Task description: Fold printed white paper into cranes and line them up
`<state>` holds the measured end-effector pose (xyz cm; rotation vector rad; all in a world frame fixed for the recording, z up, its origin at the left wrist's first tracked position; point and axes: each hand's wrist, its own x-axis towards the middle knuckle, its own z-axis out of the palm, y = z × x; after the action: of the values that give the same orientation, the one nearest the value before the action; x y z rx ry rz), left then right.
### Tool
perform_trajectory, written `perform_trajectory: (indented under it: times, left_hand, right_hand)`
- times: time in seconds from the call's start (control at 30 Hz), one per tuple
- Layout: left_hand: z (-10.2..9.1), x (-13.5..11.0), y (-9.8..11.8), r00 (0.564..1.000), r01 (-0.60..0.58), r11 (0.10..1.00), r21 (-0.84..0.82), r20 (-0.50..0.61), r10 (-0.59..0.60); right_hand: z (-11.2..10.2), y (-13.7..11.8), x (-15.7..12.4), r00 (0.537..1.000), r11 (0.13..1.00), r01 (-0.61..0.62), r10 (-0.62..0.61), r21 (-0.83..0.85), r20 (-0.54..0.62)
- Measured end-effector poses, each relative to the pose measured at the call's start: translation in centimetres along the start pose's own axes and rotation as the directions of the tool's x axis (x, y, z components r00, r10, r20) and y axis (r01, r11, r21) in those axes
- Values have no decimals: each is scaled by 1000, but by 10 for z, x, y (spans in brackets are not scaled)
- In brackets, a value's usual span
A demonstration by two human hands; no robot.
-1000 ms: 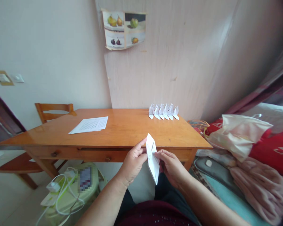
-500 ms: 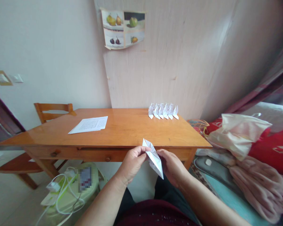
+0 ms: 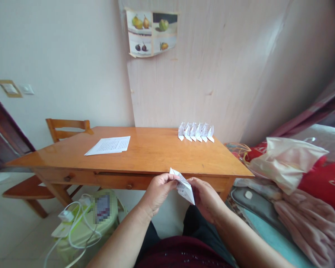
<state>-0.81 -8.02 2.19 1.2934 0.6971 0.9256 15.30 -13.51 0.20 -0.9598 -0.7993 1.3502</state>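
Note:
A piece of folded paper (image 3: pixel 185 191), white with print on it and pointed at both ends, is held between my two hands in front of the table edge. My left hand (image 3: pixel 161 191) pinches its left side between thumb and fingers. On the right side, my right hand (image 3: pixel 205 195) grips the paper, with some of its fingers hidden behind it. Several similar folded paper pieces (image 3: pixel 195 132) stand in a row at the back right of the wooden table (image 3: pixel 150 149).
Printed sheets (image 3: pixel 108 145) lie on the table's left part. A chair (image 3: pixel 68 124) stands behind its left end. Below, a pale green stool (image 3: pixel 86 238) carries white cables and a pixelated item. Bags (image 3: pixel 287 160) and a pink cloth (image 3: pixel 309 219) lie at the right.
The folded paper has tilted and its lower flap has shifted, showing more of the printed side. Both hands keep hold of it. The view has turned slightly left.

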Motion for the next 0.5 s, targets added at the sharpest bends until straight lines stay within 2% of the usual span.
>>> perform_trajectory:
  times: [0.3,0.5]
  left_hand:
    - [-3,0,-3,1000,-6,1000,3,15,6]
    - [-1,-1,-4,1000,-3,1000,3,-22,3]
  right_hand:
    - [-2,3,1,999,1000,15,-14,-14,31]
    - [-2,4,1,1000,1000,-12,12,1,13]
